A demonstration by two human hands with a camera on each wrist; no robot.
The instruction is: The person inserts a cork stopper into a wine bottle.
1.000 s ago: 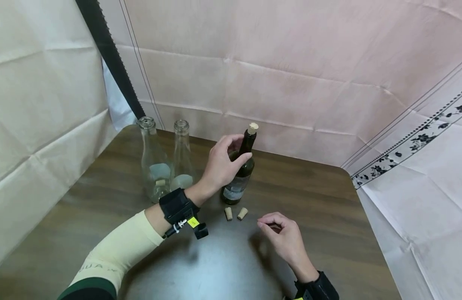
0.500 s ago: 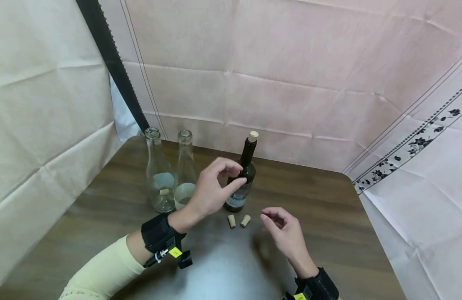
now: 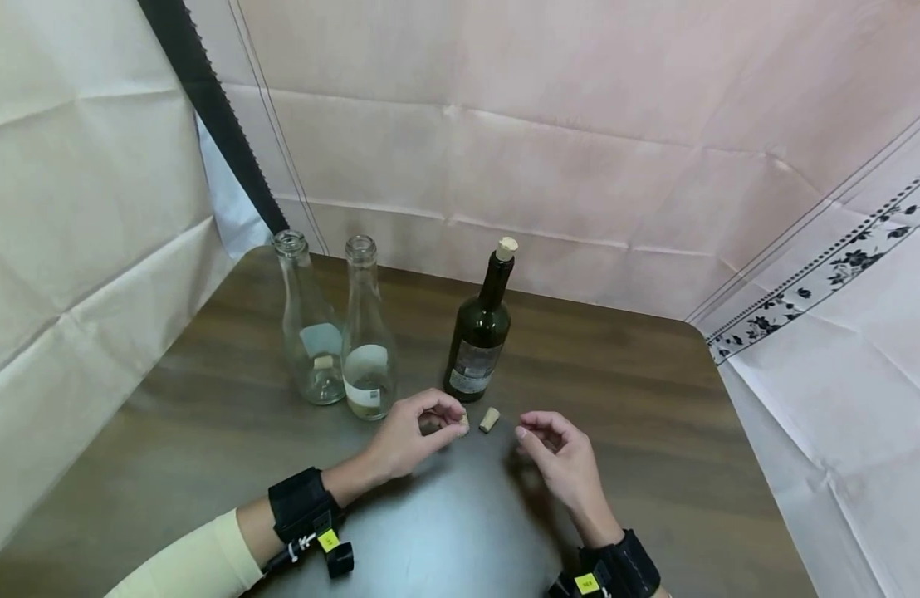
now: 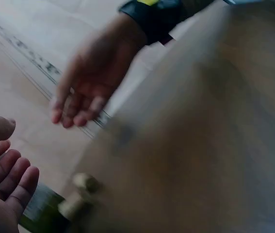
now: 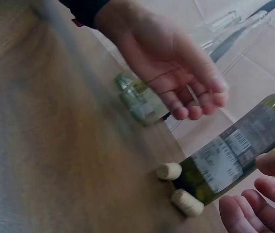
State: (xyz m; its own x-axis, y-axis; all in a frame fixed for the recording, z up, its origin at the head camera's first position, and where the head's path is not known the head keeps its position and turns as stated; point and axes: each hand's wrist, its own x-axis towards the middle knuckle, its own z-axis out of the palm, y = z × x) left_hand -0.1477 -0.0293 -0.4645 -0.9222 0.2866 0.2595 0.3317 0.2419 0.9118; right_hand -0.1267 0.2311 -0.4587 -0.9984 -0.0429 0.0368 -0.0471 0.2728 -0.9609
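My left hand (image 3: 423, 428) hovers beside the left cork (image 3: 464, 423), fingertips overlapping it in the head view. The right wrist view shows a gap between that hand (image 5: 166, 63) and both corks, its fingers loosely bent around nothing. To the right lies the second cork (image 3: 489, 420). My right hand (image 3: 568, 465) stays above the table right of it, fingers relaxed and holding nothing. Just behind the corks stands a dark green wine bottle (image 3: 478, 340) with a pale cork stopper (image 3: 506, 248) in its mouth.
Two clear glass bottles without stoppers stand at the back left: one (image 3: 303, 324) with a cork (image 3: 323, 363) inside, the other (image 3: 366, 332) with a white label. The wooden table (image 3: 617, 374) ends at a pale cloth wall (image 3: 579, 166) behind.
My left hand has come away from the dark bottle's neck and moved down toward the left cork. The right hand has hardly moved.
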